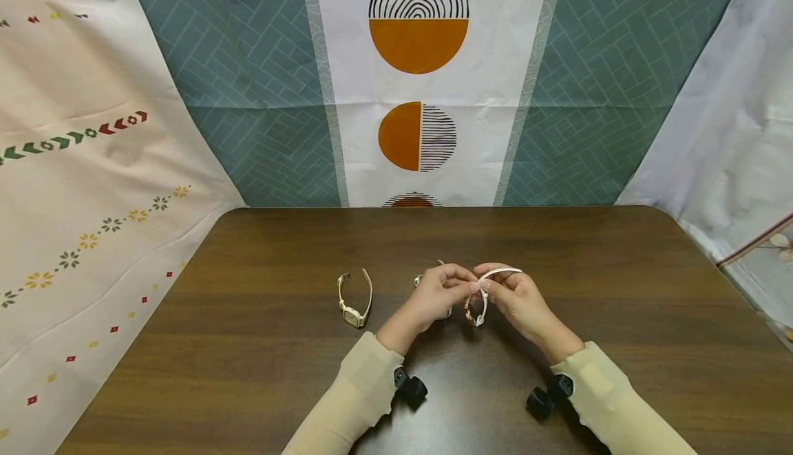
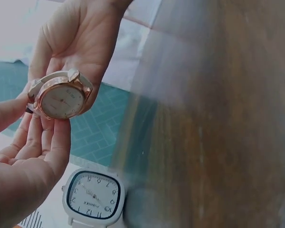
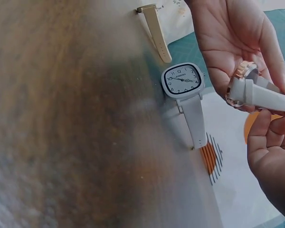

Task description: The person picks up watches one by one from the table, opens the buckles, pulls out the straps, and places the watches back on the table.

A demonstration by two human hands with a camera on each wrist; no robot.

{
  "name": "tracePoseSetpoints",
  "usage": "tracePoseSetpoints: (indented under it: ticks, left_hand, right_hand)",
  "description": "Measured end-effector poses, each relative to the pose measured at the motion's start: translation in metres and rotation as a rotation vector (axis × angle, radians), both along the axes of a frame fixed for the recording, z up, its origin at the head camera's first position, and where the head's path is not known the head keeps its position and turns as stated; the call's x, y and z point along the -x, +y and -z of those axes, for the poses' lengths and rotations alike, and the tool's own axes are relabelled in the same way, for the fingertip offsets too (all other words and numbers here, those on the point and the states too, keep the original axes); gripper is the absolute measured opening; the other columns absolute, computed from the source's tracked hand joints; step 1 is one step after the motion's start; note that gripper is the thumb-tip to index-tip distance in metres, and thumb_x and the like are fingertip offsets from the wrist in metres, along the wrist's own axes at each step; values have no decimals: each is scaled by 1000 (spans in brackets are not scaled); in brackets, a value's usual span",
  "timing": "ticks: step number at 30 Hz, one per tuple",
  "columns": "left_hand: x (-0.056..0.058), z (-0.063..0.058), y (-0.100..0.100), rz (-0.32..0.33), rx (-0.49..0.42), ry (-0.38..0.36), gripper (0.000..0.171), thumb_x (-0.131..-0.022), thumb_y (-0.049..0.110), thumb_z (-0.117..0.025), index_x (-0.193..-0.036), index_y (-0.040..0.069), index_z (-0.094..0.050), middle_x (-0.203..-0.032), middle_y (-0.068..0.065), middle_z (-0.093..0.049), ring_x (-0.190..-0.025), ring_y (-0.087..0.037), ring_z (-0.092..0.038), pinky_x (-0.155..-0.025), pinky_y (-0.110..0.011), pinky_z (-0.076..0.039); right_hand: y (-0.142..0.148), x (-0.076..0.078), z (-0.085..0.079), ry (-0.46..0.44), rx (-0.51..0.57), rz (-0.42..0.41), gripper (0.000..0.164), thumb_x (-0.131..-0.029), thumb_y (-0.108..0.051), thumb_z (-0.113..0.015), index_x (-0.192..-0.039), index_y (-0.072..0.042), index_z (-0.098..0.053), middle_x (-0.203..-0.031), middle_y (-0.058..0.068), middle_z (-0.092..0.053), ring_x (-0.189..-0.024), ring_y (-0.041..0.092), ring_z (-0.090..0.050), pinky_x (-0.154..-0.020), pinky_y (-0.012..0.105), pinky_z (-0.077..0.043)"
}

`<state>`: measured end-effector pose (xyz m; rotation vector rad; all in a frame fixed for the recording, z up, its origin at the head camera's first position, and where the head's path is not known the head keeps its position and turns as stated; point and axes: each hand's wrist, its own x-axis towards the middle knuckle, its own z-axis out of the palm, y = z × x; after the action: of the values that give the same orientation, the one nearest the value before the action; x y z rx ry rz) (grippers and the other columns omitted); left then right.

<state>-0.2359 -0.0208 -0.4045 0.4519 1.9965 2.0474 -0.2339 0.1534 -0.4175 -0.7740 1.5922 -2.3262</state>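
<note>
Both hands meet above the middle of the dark wooden table (image 1: 619,303). The left hand (image 1: 434,297) and right hand (image 1: 520,300) pinch the round rose-gold watch (image 1: 476,312) by its white strap, fingers curled round it, dial hanging between them. 2 more watches lie below: a square white watch (image 3: 183,80) just under the hands, probably touching nothing, and a beige watch (image 1: 353,300) further left.

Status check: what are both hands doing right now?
Left hand and right hand both pinch round rose-gold white-strapped watch above table. White square watch beneath. Nothing blocking.
</note>
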Motion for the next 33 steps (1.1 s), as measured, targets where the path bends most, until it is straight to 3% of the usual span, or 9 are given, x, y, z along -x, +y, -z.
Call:
tracePoseSetpoints:
  ticks: [4, 8, 13, 19, 27, 31, 33]
  left_hand:
    - [-1, 0, 1, 5, -60, -37, 19, -90, -2, -58, -103, -16, -56, -81, -6, -66, -70, -5, -61, -65, -18, -51]
    - [-1, -1, 2, 5, -78, -40, 19, -91, -2, -57, -104, -15, -56, -80, -3, -65, -69, -4, -61, -65, -19, -51]
    - [-2, -1, 2, 2, -89, -31, 20, -91, -2, -57, -105, -16, -56, -83, -13, -67, -69, -4, -61, -66, -21, -52]
    - [-1, 1, 2, -11, -80, -25, 23, -91, -3, -57, -109, -16, -55, -98, -32, -65, -71, -5, -62, -66, -19, -52]
    - [0, 2, 3, -46, -43, -25, 26, -89, -3, -60, -112, -12, -53, -102, -30, -65, -78, -11, -65, -69, -19, -52]
    - [0, 4, 3, -78, -22, -12, 29, -89, -3, -61, -115, -8, -50, -102, -30, -66, -80, -15, -66, -69, -21, -52]
    - [0, 4, 3, -103, -20, -1, 31, -88, -2, -62, -116, -6, -49, -102, -30, -66, -78, -13, -65, -69, -21, -51]
  right_hand:
    - [0, 0, 0, 12, 35, -14, 25, -97, 7, -43, -112, -7, -59, -97, -3, -64, -89, 7, -62, -80, 19, -52]
    - [0, 0, 0, 17, 69, -20, 32, -97, 10, -38, -113, -8, -60, -98, -3, -64, -91, 6, -61, -82, 19, -50]
    - [-2, -2, 0, 37, 78, 29, 29, -96, 9, -41, -109, -7, -61, -97, -3, -63, -90, 6, -59, -81, 18, -49]
    - [-1, 1, 2, 72, 15, 149, 22, -93, 5, -51, -104, -7, -65, -95, -4, -65, -87, 6, -59, -76, 17, -50]
    - [-1, -3, -6, -11, -92, 232, 25, -91, 6, -51, -95, -12, -68, -88, -7, -66, -78, 4, -57, -68, 16, -48]
    - [-2, -2, -7, -24, -192, 322, 19, -91, 5, -54, -91, -7, -70, -86, -9, -68, -77, 3, -59, -68, 17, -49]
    - [-2, -1, -7, -10, -252, 386, 12, -90, 4, -57, -90, 2, -69, -82, -11, -67, -74, 3, -60, -67, 18, -51]
